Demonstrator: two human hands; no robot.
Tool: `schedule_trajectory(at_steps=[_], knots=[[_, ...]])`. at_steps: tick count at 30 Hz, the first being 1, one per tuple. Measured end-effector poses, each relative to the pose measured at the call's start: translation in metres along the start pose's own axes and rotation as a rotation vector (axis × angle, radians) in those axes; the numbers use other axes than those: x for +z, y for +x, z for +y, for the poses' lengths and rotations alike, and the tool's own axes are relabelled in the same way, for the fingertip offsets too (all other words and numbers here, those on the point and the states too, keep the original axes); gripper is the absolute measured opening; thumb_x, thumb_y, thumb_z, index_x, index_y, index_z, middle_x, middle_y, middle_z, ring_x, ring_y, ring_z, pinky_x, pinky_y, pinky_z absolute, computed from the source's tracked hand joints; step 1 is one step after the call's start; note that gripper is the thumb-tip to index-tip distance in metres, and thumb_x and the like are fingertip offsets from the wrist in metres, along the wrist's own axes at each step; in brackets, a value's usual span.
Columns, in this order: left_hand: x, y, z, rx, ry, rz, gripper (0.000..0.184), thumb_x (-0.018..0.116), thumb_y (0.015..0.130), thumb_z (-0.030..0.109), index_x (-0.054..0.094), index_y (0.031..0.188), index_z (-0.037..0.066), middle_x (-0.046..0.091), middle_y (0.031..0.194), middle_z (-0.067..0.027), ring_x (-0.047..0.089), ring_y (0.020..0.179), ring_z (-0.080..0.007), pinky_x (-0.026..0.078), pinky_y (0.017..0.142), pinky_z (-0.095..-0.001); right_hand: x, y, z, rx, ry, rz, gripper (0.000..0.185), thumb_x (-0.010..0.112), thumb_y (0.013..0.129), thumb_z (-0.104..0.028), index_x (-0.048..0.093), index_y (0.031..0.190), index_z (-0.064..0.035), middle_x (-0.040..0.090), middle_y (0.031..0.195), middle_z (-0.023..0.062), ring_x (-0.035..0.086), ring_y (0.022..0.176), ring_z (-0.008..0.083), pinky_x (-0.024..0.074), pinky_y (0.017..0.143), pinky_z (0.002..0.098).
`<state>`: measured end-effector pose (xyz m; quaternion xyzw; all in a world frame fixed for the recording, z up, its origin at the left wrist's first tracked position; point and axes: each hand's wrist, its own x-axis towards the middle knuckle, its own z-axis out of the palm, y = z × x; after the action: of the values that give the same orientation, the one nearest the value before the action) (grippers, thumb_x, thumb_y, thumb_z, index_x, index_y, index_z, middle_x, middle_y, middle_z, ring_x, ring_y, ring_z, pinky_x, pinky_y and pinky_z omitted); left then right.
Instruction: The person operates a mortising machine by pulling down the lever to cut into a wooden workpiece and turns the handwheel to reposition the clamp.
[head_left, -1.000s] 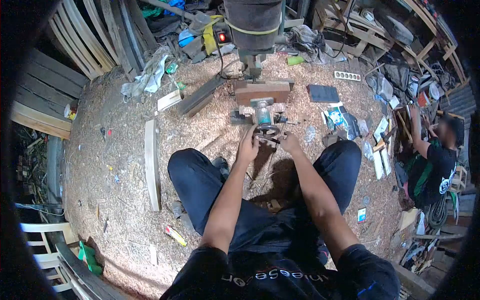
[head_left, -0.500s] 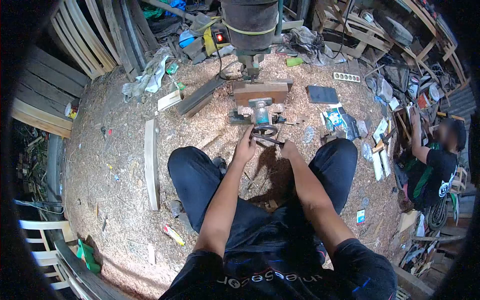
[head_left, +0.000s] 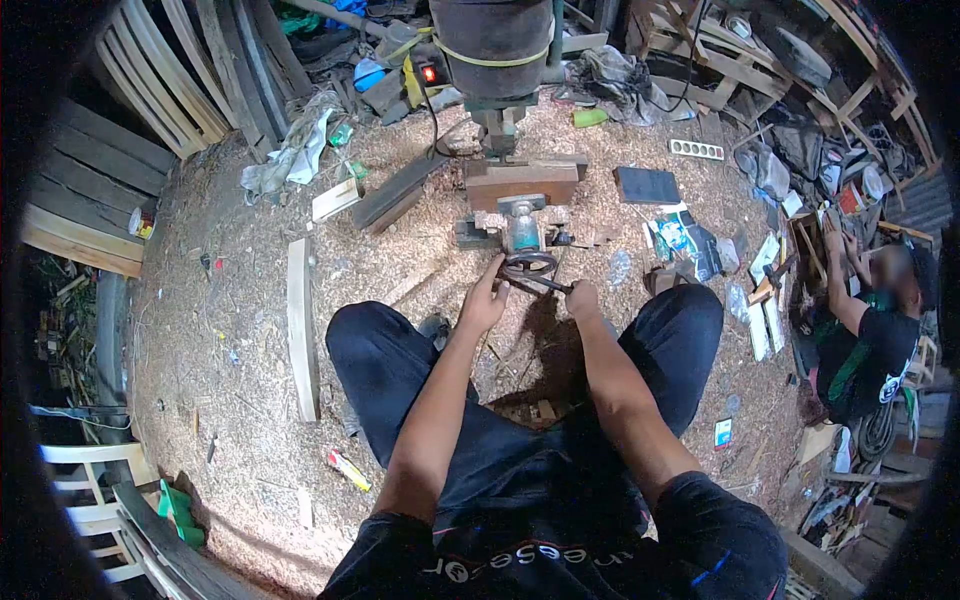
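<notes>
Before me, a person's right hand (head_left: 582, 298) has its fingers wrapped around a dark rod (head_left: 550, 284) at four o'clock of the handwheel (head_left: 530, 263); the left hand (head_left: 483, 306) touches the wheel near nine, its fingers' grip impossible to tell.

**Shavings (head_left: 240, 300) Were Strewn All Round**

A pale plank (head_left: 301, 330) lay to the left, a red-and-yellow packet (head_left: 348, 470) near its closer end. At the left edge, a can (head_left: 141, 223) was beside boards (head_left: 85, 238), slats (head_left: 160, 75) leaned farther back, and a white frame (head_left: 85, 453) was near a green object (head_left: 176, 512). A power strip (head_left: 697, 149) and a blue-and-white packet (head_left: 723, 433) lay to the right, a co-worker (head_left: 870, 345) beyond them.
</notes>
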<state>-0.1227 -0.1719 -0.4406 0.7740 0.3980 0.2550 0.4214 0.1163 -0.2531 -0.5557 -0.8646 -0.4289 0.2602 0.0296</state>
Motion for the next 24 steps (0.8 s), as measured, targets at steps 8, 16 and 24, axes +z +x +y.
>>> schedule_trajectory(at_steps=[8, 16, 24], knots=[[0.012, 0.006, 0.002, -0.126, -0.070, 0.015, 0.059, 0.056, 0.093, 0.008, 0.040, 0.150, 0.012, 0.057, 0.135, -0.0257, 0.062, 0.116, -0.0401, 0.050, 0.097, -0.0412, -0.002, -0.014, 0.013, 0.127, 0.213, 0.101, 0.019, 0.063, 0.084, -0.011, 0.068, 0.093, 0.0048, 0.068, 0.102, 0.0275, 0.067, 0.098, 0.0434, 0.0543, 0.084, 0.0501], [0.035, -0.003, 0.011, 0.067, 0.379, 0.107, 0.092, 0.060, 0.083, 0.005, 0.006, 0.157, 0.000, 0.038, 0.149, -0.0325, 0.050, 0.126, -0.0490, 0.045, 0.104, -0.0487, 0.036, -0.039, 0.020, -0.323, 0.059, 0.270, 0.058, 0.046, 0.088, -0.007, 0.038, 0.142, 0.0126, 0.035, 0.149, 0.0350, 0.044, 0.133, 0.0482, 0.0383, 0.112, 0.0476], [0.023, -0.001, 0.016, -0.057, 0.258, -0.013, 0.082, 0.060, 0.084, 0.008, 0.019, 0.153, -0.006, 0.038, 0.149, -0.0328, 0.044, 0.134, -0.0464, 0.040, 0.110, -0.0459, 0.017, -0.017, 0.019, -0.161, 0.127, -0.023, 0.052, 0.060, 0.089, -0.021, 0.049, 0.130, 0.0087, 0.043, 0.143, 0.0338, 0.040, 0.135, 0.0489, 0.0356, 0.114, 0.0447]])
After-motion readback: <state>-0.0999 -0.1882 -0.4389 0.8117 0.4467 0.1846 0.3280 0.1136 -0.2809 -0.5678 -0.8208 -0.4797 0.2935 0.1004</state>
